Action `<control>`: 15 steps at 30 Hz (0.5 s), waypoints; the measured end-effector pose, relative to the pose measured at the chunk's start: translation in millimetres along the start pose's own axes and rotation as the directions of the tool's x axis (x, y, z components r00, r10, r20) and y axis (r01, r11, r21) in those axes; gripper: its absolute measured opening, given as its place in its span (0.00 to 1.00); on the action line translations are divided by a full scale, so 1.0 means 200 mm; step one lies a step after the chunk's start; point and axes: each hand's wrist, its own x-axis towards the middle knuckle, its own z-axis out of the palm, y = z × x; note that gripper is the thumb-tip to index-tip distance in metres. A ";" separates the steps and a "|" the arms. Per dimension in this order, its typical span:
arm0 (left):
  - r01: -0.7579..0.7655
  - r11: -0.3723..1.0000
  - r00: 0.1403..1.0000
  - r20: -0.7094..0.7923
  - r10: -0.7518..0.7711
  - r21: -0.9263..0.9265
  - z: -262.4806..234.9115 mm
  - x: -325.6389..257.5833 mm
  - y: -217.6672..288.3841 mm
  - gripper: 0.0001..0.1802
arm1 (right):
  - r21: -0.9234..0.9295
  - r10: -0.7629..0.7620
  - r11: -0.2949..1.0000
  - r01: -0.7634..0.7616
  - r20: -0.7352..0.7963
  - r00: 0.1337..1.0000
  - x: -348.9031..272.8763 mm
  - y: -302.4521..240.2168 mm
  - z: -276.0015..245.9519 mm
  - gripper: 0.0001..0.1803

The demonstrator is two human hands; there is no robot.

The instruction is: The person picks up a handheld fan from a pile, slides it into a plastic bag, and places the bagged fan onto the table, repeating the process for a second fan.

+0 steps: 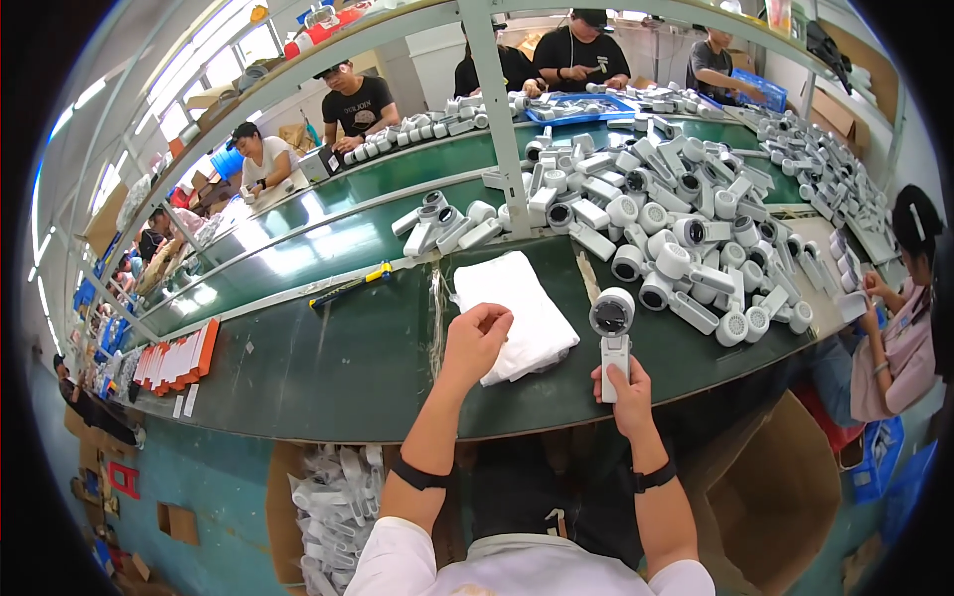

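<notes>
My right hand [626, 392] grips a white handheld fan [616, 363] by its handle, thumb on the front. Its round head is up, with a dark face toward me. My left hand [479, 343] is raised over the left edge of a stack of thin white bags [519, 316], its fingers curled together. Whether anything is pinched in them I cannot make out. Just beyond the fan lies a big heap of similar white fans [686, 233], piled loosely on the green bench [328, 372].
A yellow-and-black tool [351, 285] and orange-and-white boxes [179, 356] lie leftward. Below the bench edge stand a carton of bagged fans [333, 507] and an open carton [765, 487]. A metal post [505, 119] rises ahead. Co-workers sit across and at right [889, 338].
</notes>
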 end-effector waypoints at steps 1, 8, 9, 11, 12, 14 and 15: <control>-0.017 1.000 1.000 0.013 0.017 0.017 0.01 0.01 -0.01 0.08 | 0.010 -0.035 0.999 0.034 0.046 0.998 0.00 -0.01 0.00 0.10; 0.012 0.998 1.000 0.005 -0.012 0.060 0.01 -0.02 0.00 0.08 | -0.140 0.074 0.990 -0.030 0.320 0.945 -0.16 -0.15 0.01 0.19; -0.022 0.998 0.999 0.048 0.019 0.057 0.02 -0.02 -0.02 0.08 | -0.210 0.197 0.968 -0.133 0.319 0.927 -0.19 -0.19 0.03 0.21; -0.136 0.987 0.986 0.109 0.127 0.086 0.02 -0.06 -0.03 0.07 | -0.346 0.350 0.909 -0.234 0.327 0.878 -0.22 -0.24 0.09 0.32; -0.124 0.990 0.980 0.166 0.110 0.074 0.03 -0.06 0.00 0.08 | -0.357 0.345 0.909 -0.217 0.349 0.871 -0.23 -0.28 0.10 0.32; -0.054 0.999 0.973 0.224 0.052 0.005 0.02 -0.09 0.06 0.08 | -0.418 0.393 0.868 -0.268 0.247 0.886 -0.25 -0.34 0.13 0.39; -0.054 0.999 0.978 0.201 0.052 0.005 0.01 -0.11 0.07 0.08 | -0.451 0.413 0.852 -0.265 0.270 0.870 -0.23 -0.34 0.12 0.45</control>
